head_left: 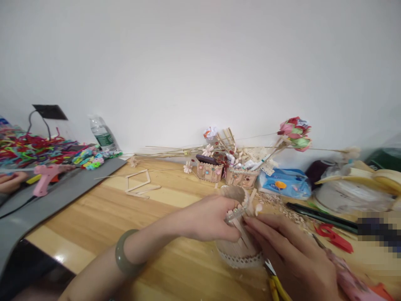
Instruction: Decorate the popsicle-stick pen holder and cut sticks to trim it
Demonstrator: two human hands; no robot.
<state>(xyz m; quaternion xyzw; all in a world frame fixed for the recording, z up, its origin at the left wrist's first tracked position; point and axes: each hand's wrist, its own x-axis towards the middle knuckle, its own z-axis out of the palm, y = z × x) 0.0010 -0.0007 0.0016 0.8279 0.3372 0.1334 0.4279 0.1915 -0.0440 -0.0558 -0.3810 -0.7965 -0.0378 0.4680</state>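
A round holder of wooden sticks (239, 246) stands on the wooden table, with lace around its base and a pale beaded trim near its rim. My left hand (209, 217), with a green bangle on the wrist, grips the holder's rim and trim between thumb and fingers. Against the holder's right side my right hand (291, 251) has its fingers pressed together at the trim; whatever lies under the fingertips is hidden. Yellow-handled scissors (275, 284) lie beneath my right hand, blades toward the holder.
Decorated stick boxes (209, 172), a blue wipes pack (283, 184) and paper flowers (295, 133) are behind. A pink glue gun (46, 177) and another person's hand (14, 182) are left. Stick frames (138, 184), a dark green pen-like object (322, 216) and red scraps (335, 237) lie about.
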